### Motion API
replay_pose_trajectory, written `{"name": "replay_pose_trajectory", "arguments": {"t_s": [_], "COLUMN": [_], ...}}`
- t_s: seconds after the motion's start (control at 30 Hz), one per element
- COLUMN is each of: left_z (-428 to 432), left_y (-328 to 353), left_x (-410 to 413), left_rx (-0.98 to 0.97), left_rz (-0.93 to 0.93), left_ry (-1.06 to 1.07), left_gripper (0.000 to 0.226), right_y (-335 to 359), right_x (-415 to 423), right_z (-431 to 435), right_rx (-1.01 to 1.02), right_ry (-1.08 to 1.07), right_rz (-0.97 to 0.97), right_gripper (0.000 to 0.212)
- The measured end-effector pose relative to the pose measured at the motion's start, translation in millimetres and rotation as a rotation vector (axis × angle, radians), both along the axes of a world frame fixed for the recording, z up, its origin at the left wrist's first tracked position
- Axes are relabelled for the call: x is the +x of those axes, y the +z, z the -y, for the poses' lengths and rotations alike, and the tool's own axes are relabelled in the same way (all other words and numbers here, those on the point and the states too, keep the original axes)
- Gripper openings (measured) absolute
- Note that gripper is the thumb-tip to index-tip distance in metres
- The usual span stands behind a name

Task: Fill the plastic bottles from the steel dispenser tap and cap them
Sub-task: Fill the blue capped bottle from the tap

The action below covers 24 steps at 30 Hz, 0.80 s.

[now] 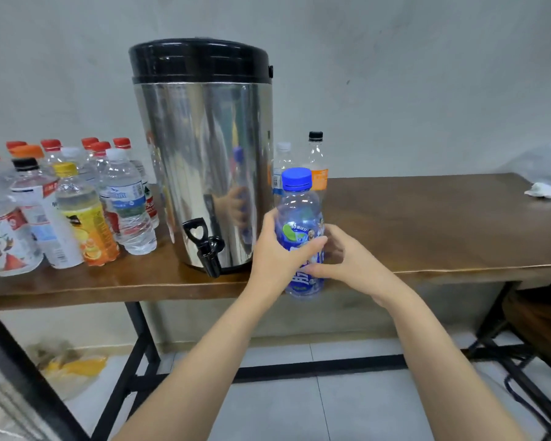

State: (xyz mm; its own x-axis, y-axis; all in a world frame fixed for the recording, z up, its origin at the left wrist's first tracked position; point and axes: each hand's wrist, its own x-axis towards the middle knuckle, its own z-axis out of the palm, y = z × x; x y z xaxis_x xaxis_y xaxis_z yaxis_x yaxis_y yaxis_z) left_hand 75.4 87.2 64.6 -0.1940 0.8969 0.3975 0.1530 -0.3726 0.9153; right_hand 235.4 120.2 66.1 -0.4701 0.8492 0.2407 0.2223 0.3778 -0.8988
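**Both hands on the blue-capped bottle, right of the dispenser**

The blue-capped bottle (301,230) is upright just right of the steel dispenser (204,154), beside and a little above its black tap (208,249), with the cap on. The left hand (275,254) wraps its left side, fingers curled behind and thumb laid across the front label. The right hand (347,259) closes on the lower right side, thumb pressed on the label and fingers curved round the back. Both forearms reach up from the bottom of the view.

The bottle's base overlaps the front edge of the table (427,224); whether it stands there or is held free cannot be told. The blue label carries white characters, largely covered by the thumbs and not readable.

Behind it, right of the dispenser, stand a white-capped bottle (282,162) and a black-capped bottle (317,160) with an orange label, both partly hidden. Left of the dispenser is a cluster of capped bottles (77,202), their print too small to read, the outermost cut off by the frame. Far right of the dispenser a clear plastic bag (544,163) is cropped
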Motion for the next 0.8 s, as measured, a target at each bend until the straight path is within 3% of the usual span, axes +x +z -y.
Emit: {"name": "replay_pose_trajectory", "arguments": {"t_s": [0.23,0.3,0.43,0.5,0.63,0.8], "left_z": [56,64,76,81,88,91], "left_y": [-33,-45,-65,-70,-76,-86], "left_x": [-25,-29,-36,-40,-47,-57], "left_rx": [-0.105,-0.141,-0.194,-0.21,-0.2,-0.227], "left_rz": [0.007,-0.067,-0.229,-0.302,-0.361,-0.195], "left_ry": [0.128,0.187,0.277,0.32,0.407,0.312], "left_gripper": [0.07,0.071,0.078,0.075,0.071,0.066], "right_y": [50,63,72,67,49,36], "right_x": [-15,-31,-70,-83,-96,-91], "right_z": [31,42,59,60,58,40], "right_rx": [0.205,0.321,0.552,0.6,0.573,0.461], "right_ry": [-0.152,-0.204,-0.274,-0.28,-0.232,0.078], "right_rz": [0.06,0.23,0.819,0.935,0.906,0.63], "right_gripper": [0.031,0.039,0.074,0.075,0.06,0.025]}}
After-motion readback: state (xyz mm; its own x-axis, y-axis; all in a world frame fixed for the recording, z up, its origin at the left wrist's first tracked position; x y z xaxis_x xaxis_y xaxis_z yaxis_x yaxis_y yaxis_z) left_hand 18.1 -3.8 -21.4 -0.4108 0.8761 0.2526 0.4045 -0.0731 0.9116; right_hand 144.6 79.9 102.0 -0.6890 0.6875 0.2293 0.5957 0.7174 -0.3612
